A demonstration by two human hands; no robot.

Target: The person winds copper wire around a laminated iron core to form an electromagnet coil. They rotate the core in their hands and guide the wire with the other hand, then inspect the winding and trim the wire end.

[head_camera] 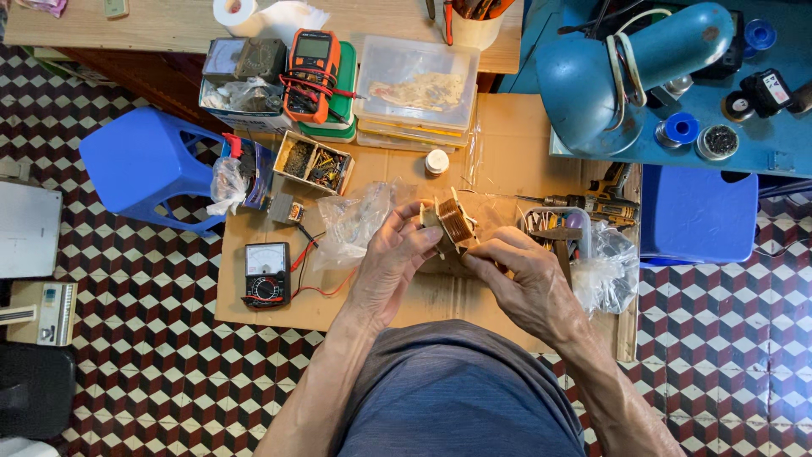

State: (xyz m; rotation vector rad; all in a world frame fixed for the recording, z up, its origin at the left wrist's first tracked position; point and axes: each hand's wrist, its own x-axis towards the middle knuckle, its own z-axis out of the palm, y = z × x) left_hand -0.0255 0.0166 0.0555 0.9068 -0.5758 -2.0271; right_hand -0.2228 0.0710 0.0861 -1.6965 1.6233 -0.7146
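Observation:
My left hand [391,264] and my right hand [522,286] together hold a small coil of copper wire on a pale bobbin [454,222] above a low wooden board [507,152]. The left fingers wrap the coil's near-left side; the right fingertips pinch its lower right edge. The bobbin's flanges stand tilted. My lap in grey cloth fills the bottom middle.
Crumpled clear plastic bags [355,222] lie left of the coil. An analog meter [266,275], an orange multimeter [311,74], a parts box [315,162], a clear lidded box [416,85], a tool tub [554,230], a drill [592,203], a blue stool [144,165] and a blue lamp [626,68] surround the board.

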